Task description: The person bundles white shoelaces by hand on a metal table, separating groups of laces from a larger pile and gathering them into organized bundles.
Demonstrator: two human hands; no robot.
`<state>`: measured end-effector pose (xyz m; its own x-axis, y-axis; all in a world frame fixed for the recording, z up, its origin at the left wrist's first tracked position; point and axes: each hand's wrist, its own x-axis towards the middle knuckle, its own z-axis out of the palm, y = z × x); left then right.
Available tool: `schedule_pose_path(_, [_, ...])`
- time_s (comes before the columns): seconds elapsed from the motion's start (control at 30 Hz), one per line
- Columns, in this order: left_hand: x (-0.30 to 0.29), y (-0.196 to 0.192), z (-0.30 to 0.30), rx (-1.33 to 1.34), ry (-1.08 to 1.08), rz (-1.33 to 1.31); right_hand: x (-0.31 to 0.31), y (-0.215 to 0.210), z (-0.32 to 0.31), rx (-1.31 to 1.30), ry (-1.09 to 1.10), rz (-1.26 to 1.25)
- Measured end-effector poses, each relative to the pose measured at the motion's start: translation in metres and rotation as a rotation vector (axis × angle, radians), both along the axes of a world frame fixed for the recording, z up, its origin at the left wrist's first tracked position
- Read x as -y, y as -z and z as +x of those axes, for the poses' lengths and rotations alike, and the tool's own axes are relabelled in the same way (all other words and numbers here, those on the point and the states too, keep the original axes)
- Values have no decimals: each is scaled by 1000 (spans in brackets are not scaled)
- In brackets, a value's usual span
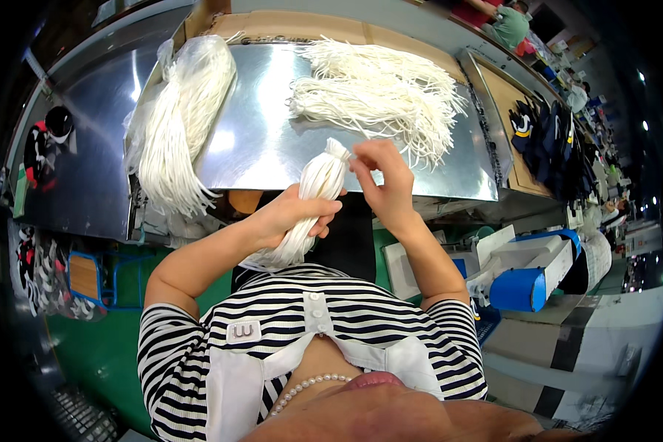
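my left hand point(291, 215) is wrapped tight around the middle of a bundle of white cords point(313, 199), holding it upright just in front of my chest, over the near edge of the metal table point(265, 147). my right hand point(381, 180) pinches the tied top end of that same bundle with thumb and fingertips, the other fingers curled in. the bundle's lower end hangs down against my striped shirt point(346, 313). beyond my hands, on the table, a loose heap of white cords point(379, 92) lies spread out at the far right, and a long bagged bunch of cords point(180, 118) lies along the left side, its ends drooping over the table's front edge. a blue and white machine point(527, 272) stands low to my right.
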<state>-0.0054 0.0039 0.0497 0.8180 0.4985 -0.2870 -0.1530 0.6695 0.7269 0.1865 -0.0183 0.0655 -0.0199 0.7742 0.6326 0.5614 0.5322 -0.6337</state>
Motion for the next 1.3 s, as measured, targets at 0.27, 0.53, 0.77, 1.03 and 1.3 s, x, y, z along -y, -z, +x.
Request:
schedule_pose_path(0.27, [17, 33, 19, -175, 134, 58, 14, 16, 7, 105, -258, -557])
schedule_pose_path(0.53, [26, 132, 25, -153, 528, 507, 36, 66, 28, 234, -352, -753])
schedule_pose_path(0.77, [19, 118, 27, -185, 480, 472, 31, 68, 32, 132, -220, -557])
schedule_pose_path(1.03, [27, 111, 26, -34, 298, 464, -38, 107, 148, -139, 388, -305])
schedule_pose_path(1.3, [24, 72, 20, -283, 287, 9, -27, 128, 267, -183, 583, -466])
